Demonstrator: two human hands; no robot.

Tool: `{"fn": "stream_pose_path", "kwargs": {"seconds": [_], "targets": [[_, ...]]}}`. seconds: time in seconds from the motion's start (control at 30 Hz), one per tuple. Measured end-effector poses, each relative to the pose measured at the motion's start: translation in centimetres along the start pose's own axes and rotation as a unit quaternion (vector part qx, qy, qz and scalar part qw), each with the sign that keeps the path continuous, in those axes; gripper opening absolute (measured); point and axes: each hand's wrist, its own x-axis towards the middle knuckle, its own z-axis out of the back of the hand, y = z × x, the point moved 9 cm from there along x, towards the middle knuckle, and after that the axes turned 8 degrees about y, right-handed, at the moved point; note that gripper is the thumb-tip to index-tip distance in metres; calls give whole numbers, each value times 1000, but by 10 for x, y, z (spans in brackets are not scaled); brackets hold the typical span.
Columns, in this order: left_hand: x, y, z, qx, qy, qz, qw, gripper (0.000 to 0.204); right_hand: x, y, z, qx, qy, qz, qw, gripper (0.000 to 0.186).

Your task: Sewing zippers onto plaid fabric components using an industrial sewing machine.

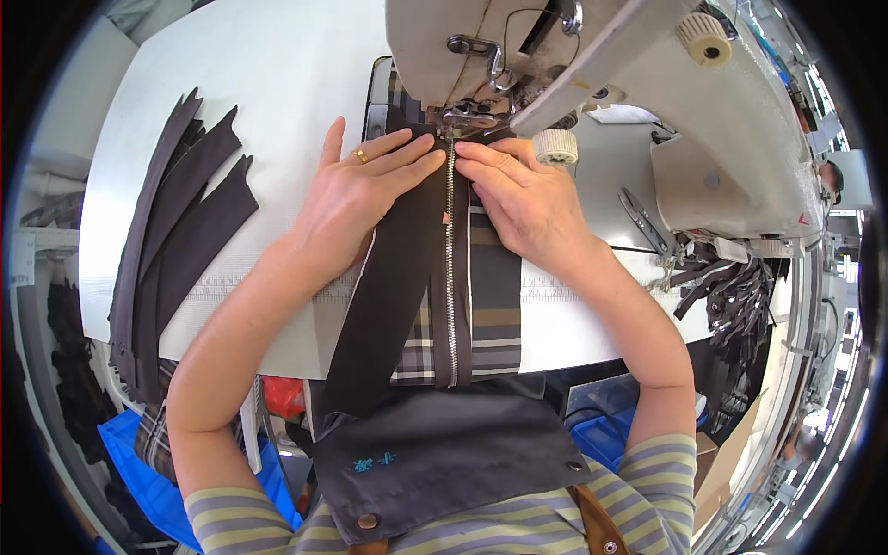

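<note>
1. Head view: a silver-toothed zipper (pixel 450 268) on dark tape lies over plaid fabric (pixel 497 319) on our bench (pixel 277 55), a black strip (pixel 384 296) to its left.
2. Its long axis runs nearly straight from the sewing machine (pixel 425 55) toward our body.
3. Our left hand (pixel 356 194) rests on the strip, little finger spread, neighbouring fingers close together; our right hand's (pixel 529 199) visible fingers press together beside the teeth, any pinch beyond our telling.
4. Metal snips (pixel 642 220) lie right, dark fabric pieces (pixel 176 240) left; the machine hides the far bench.
</note>
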Motion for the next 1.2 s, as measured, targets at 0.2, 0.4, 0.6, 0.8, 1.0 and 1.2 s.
{"fn": "stream_pose_path", "kwargs": {"seconds": [0.2,0.4,0.6,0.8,1.0,1.2], "targets": [[0,-2,5,-18,-32,0,999,52,7,1,2,11,12,20,1000,27],[-1,1,3,-13,-12,9,1000,42,-1,6,-4,-46,35,24,998,27],[4,0,2,-12,-20,-9,1000,51,3,-4,-6,-13,12,7,1000,25],[8,6,4,-9,-27,-3,1000,49,-4,2,-5,-26,22,31,999,23],[8,13,0,-23,-40,-7,999,50,3,1,-1,0,14,30,999,25],[-55,-52,19,26,45,-186,981,51,-53,91,25,151,97,107,978,45]]}}
